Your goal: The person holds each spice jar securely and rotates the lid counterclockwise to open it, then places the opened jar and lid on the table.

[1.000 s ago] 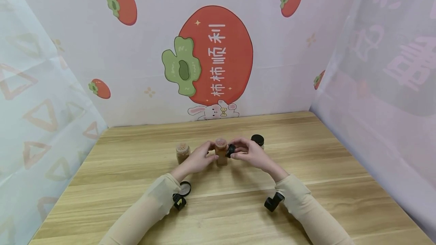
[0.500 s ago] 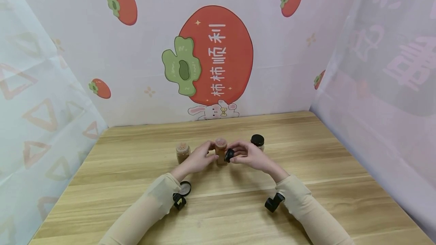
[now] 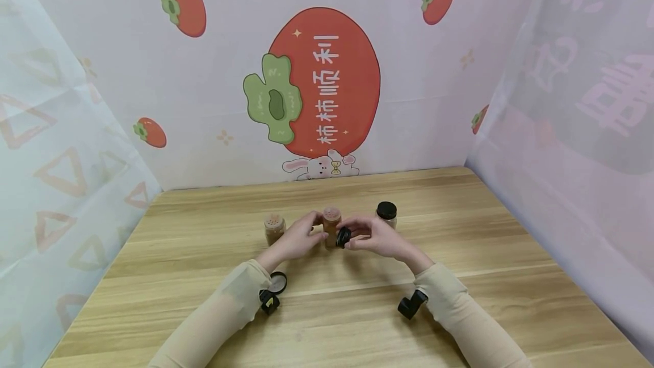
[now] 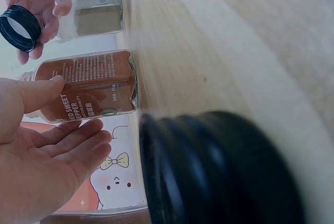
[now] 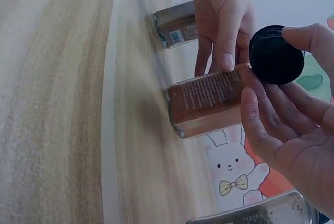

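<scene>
A square glass spice jar of reddish-brown powder, its label reading "sweet pepper", stands upright with a perforated shaker top and no lid on. My left hand holds it from the left side, thumb on the near face and fingers behind. My right hand pinches a black screw lid between thumb and fingers, just right of the jar. In the left wrist view the lid's hollow, pale-lined inside shows; the right wrist view shows its flat black top.
Left of my left hand stands another uncapped shaker jar. A jar with a black lid is behind my right hand. A loose black lid lies hollow side up on the wooden table, beside my left forearm.
My right hand has shifted slightly left and down with the lid, which has turned in its fingers and now overlaps the jar's front. My left hand and the jar stay put.
</scene>
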Available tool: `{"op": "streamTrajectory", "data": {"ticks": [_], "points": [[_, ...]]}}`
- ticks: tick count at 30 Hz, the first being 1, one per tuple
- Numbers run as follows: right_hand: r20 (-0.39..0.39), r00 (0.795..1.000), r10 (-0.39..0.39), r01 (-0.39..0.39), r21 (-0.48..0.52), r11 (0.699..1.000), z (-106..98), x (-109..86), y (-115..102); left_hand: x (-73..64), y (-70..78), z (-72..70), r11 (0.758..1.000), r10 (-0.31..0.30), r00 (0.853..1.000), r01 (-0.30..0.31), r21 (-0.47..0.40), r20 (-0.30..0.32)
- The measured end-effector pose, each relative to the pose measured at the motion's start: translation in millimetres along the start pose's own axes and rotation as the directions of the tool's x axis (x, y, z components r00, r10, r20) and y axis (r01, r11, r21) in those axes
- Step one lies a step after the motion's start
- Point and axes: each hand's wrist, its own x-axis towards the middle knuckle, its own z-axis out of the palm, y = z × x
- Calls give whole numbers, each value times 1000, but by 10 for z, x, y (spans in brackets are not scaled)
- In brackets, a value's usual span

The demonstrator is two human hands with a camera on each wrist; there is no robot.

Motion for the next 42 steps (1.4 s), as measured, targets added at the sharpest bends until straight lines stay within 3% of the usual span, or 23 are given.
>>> {"op": "streamTrajectory", "data": {"ticks": [19, 29, 42], "points": [[112, 993, 38, -50, 105, 993, 36, 16, 70, 0, -2, 2, 1000, -1, 1000, 1, -2, 2], [171, 984, 58, -72, 73, 995, 49, 37, 84, 8, 10, -17, 1000, -1, 1000, 1, 9, 7], [251, 968, 9, -11, 7, 1000, 68, 54, 118, 1, 1, -4, 1000, -16, 1000, 16, -7, 4]]}}
